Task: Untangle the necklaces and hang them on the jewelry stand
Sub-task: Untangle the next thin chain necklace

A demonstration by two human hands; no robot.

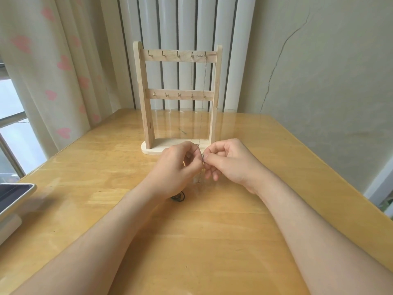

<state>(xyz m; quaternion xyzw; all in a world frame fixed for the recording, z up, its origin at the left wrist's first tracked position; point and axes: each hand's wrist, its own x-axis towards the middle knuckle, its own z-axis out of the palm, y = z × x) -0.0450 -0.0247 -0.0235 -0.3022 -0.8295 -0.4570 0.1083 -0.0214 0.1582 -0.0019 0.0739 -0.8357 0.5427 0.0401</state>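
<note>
A wooden stand (146, 103) with two rails of hooks is upright at the far middle of the table (191, 241). One thin chain (205, 81) hangs from the two rightmost hooks of the top rail. It drops past the lower rail to the stand's base, just behind the hands.

In front of the base, both hands meet over the table. The left hand (176, 167) has its fingers curled and pinches a small metal piece (202, 157) between thumb and forefinger. The right hand (229, 162) is also curled and pinches the same piece from the other side. A fine strand (201, 177) dangles below the fingertips toward the table. I cannot tell whether it joins the hanging chain.

A dark loop (178, 197) lies on the table, partly under the left wrist. A tablet (12, 196) sits at the left edge. A curtain (53, 71) with pink hearts hangs on the left, and a white radiator (191, 22) is behind the stand.
</note>
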